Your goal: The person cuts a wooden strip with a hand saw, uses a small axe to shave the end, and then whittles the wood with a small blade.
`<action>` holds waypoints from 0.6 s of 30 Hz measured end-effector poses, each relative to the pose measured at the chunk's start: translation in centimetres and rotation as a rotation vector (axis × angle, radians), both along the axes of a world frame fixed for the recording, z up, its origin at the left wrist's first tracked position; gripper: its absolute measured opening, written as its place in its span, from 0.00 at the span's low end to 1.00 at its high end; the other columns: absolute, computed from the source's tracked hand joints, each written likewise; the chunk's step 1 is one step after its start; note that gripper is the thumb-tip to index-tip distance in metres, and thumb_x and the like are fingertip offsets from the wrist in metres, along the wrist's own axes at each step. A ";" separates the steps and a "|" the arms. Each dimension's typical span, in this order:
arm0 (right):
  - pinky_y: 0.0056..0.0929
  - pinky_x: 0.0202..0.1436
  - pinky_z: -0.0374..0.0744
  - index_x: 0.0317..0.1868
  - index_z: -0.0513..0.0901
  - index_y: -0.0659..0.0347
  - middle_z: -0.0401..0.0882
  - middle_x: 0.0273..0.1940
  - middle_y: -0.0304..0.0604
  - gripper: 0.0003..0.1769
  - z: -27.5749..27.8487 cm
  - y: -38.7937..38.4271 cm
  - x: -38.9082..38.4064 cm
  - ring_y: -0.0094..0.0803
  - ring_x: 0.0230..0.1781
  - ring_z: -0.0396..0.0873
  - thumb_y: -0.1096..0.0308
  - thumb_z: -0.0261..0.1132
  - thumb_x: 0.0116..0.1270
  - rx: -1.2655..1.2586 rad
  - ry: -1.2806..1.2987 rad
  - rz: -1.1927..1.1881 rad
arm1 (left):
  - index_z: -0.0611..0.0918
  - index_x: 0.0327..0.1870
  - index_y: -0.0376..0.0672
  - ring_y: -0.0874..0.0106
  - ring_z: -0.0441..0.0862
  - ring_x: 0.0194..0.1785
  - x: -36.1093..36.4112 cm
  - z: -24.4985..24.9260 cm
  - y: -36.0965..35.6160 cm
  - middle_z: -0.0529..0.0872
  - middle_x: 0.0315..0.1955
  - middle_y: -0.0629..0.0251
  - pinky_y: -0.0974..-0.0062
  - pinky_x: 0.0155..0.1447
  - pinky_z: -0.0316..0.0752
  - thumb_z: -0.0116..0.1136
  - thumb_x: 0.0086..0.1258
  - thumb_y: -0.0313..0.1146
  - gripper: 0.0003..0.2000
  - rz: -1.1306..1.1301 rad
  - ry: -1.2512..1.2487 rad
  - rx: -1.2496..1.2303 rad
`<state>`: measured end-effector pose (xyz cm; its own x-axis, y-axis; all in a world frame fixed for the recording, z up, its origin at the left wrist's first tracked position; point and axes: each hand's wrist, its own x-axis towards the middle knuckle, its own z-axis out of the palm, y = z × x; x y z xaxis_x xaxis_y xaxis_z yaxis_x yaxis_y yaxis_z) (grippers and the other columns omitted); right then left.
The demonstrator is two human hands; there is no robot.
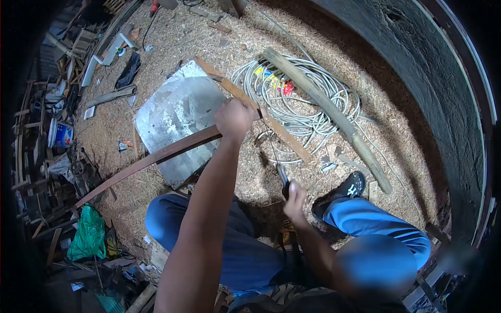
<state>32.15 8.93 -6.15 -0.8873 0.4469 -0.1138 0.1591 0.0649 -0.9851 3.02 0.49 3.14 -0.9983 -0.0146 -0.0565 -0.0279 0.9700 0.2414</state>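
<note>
Wood strip (156, 156), sawdust wkshp floor (402, 125)

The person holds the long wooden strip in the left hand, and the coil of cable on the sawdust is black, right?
Not quite: the head view shows the coil of cable is white, not black. The left hand does hold the long wooden strip; the right hand holds a dark tool.

The floor (407, 130) is covered in sawdust. A big dark wall (443, 78) curves round on the right. White cable (271, 86) lies in a coil under a long pole (326, 104). On the left are a green bag (90, 235), a bucket (61, 134) and piles of wood (26, 130).
</note>
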 end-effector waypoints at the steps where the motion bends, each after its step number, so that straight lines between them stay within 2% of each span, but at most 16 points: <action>1: 0.33 0.26 0.59 0.28 0.74 0.68 0.60 0.20 0.36 0.19 1.3 0.4 0.3 0.22 0.23 0.60 0.66 0.51 0.78 0.003 0.044 -0.007 | 0.89 0.32 0.37 0.49 0.88 0.37 0.0 0.1 0.1 0.89 0.32 0.46 0.55 0.46 0.82 0.56 0.65 0.47 0.19 -0.002 -0.021 -0.006; 3: 0.33 0.25 0.60 0.26 0.73 0.68 0.60 0.20 0.36 0.20 3.3 -0.9 -1.7 0.23 0.23 0.59 0.64 0.52 0.78 0.248 0.209 -0.225 | 0.89 0.32 0.37 0.49 0.88 0.38 -0.1 0.0 0.2 0.89 0.32 0.45 0.55 0.46 0.82 0.56 0.66 0.47 0.19 -0.002 -0.017 0.002; 5: 0.31 0.32 0.70 0.32 0.75 0.65 0.72 0.25 0.37 0.22 1.6 -0.9 -4.0 0.25 0.25 0.67 0.59 0.46 0.82 0.082 0.083 -0.135 | 0.89 0.33 0.37 0.49 0.88 0.38 -0.1 -0.2 0.0 0.89 0.33 0.45 0.56 0.46 0.82 0.56 0.66 0.47 0.20 -0.017 -0.027 -0.009; 7: 0.32 0.33 0.71 0.28 0.74 0.63 0.71 0.23 0.36 0.25 2.4 0.4 -9.3 0.26 0.26 0.69 0.58 0.46 0.83 -0.111 -0.062 -0.033 | 0.89 0.33 0.37 0.49 0.88 0.38 0.1 -0.2 0.1 0.89 0.32 0.45 0.55 0.47 0.82 0.55 0.66 0.47 0.20 0.001 0.000 -0.011; 10: 0.31 0.32 0.68 0.29 0.74 0.63 0.70 0.24 0.35 0.24 2.0 0.8 -11.6 0.24 0.28 0.68 0.58 0.47 0.82 -0.176 -0.095 -0.033 | 0.89 0.33 0.38 0.49 0.88 0.39 0.0 -0.7 0.0 0.88 0.32 0.45 0.54 0.49 0.81 0.54 0.66 0.47 0.20 -0.004 0.008 -0.047; 12: 0.28 0.29 0.64 0.29 0.73 0.64 0.68 0.23 0.34 0.23 3.7 0.4 -7.9 0.22 0.27 0.66 0.59 0.48 0.82 0.021 0.032 -0.026 | 0.89 0.33 0.38 0.49 0.88 0.39 -0.2 -0.8 0.0 0.89 0.32 0.45 0.54 0.50 0.81 0.54 0.66 0.47 0.19 0.023 0.006 -0.055; 13: 0.29 0.29 0.64 0.32 0.73 0.67 0.67 0.23 0.35 0.20 0.1 -0.2 -4.4 0.23 0.27 0.66 0.62 0.49 0.81 -0.023 0.035 -0.039 | 0.89 0.33 0.38 0.49 0.88 0.38 -0.3 -0.8 0.0 0.89 0.32 0.46 0.55 0.49 0.81 0.54 0.66 0.47 0.19 0.024 0.003 -0.034; 14: 0.30 0.28 0.63 0.34 0.74 0.68 0.65 0.23 0.35 0.18 1.5 -0.6 -2.3 0.23 0.25 0.64 0.65 0.49 0.81 0.074 0.111 -0.052 | 0.89 0.33 0.38 0.49 0.88 0.38 -0.3 -0.9 0.0 0.89 0.32 0.46 0.55 0.49 0.81 0.54 0.66 0.46 0.19 0.023 -0.004 -0.013; 15: 0.30 0.27 0.61 0.35 0.74 0.68 0.64 0.22 0.35 0.19 -0.2 -0.4 0.8 0.23 0.24 0.62 0.64 0.47 0.81 0.073 0.040 0.008 | 0.89 0.33 0.38 0.49 0.88 0.38 -0.2 -1.0 0.0 0.89 0.32 0.46 0.55 0.49 0.81 0.54 0.66 0.46 0.19 0.029 -0.008 -0.013; 18: 0.30 0.26 0.60 0.30 0.72 0.67 0.63 0.22 0.34 0.24 0.1 -0.7 -0.6 0.22 0.23 0.61 0.58 0.45 0.82 0.026 0.064 -0.067 | 0.89 0.33 0.39 0.49 0.88 0.38 -0.5 -0.6 0.1 0.89 0.32 0.48 0.55 0.48 0.82 0.54 0.66 0.46 0.19 -0.013 -0.030 -0.022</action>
